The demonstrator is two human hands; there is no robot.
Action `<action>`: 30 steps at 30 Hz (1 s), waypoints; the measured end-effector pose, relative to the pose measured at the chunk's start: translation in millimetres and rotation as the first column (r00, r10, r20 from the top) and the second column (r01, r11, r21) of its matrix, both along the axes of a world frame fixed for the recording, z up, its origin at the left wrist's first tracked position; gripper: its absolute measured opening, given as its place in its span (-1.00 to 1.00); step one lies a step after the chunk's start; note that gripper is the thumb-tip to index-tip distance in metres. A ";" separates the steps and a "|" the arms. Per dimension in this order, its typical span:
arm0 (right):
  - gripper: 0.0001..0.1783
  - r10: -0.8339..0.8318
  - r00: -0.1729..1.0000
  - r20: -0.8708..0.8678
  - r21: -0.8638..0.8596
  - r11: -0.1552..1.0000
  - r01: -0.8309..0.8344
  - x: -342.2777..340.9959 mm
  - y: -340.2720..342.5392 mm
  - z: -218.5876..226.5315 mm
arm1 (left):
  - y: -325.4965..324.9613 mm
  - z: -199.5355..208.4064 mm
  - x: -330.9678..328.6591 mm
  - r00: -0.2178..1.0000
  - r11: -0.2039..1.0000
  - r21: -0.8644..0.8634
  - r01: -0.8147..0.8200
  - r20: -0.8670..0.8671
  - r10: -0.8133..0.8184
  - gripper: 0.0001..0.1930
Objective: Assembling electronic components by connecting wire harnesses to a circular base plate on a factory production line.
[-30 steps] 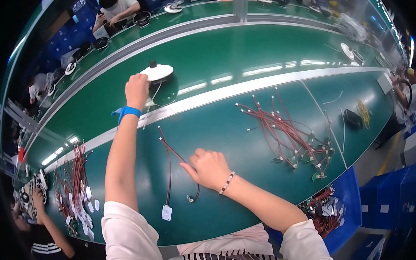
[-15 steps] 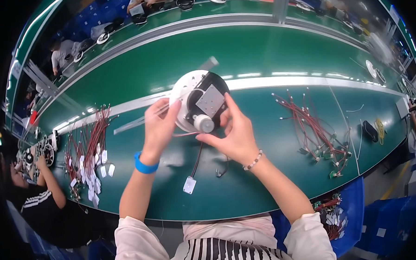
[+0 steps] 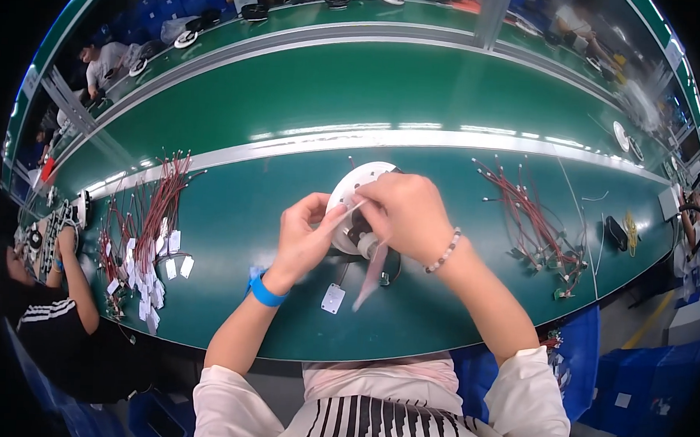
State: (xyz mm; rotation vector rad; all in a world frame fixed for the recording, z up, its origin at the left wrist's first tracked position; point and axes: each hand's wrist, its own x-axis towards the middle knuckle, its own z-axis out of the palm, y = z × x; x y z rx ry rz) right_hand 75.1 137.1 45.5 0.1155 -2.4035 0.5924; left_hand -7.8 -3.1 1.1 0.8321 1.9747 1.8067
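My left hand (image 3: 306,236) and my right hand (image 3: 409,213) meet over a round white-and-black device (image 3: 350,189), probably resting on the green table. Both hands pinch a narrow clear strip, like tape or film, between thumbs and fingers. A clear strip (image 3: 372,278) hangs below my right hand, blurred at its lower end. My right hand covers much of the device's black side, and a pale cylinder (image 3: 367,243) on it shows between the hands. Just below lies a small white board (image 3: 332,298) on dark wires; a small connector (image 3: 385,279) is beside the strip.
Red wire bundles with white tags (image 3: 149,264) lie at left, and red wires with small green boards (image 3: 533,234) at right. Further right are a black object (image 3: 616,234) and a yellow cord (image 3: 632,233). A co-worker's arm (image 3: 81,285) reaches in at left. A metal rail (image 3: 322,139) crosses behind.
The device has been lowered toward me and turned. My right hand has moved from its side to over its face, and both hands now pinch a clear strip.
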 end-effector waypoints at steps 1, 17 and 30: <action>-0.91 0.006 1.000 0.006 0.002 1.000 -0.006 -0.7 -2.3 6.9 | -0.4 -2.6 -2.7 1.000 1.000 0.024 0.017 -0.015 -0.017 -0.84; -0.78 0.188 0.970 -0.151 -0.162 0.964 -0.212 15.7 -8.7 64.1 | -0.2 -8.2 -4.6 0.964 0.988 0.087 0.124 0.226 -0.141 -0.84; -0.61 0.386 0.904 -0.185 -0.974 0.054 -0.222 -12.3 -8.6 74.8 | -0.1 -7.4 -6.8 0.976 0.990 0.063 0.127 0.171 -0.136 -0.82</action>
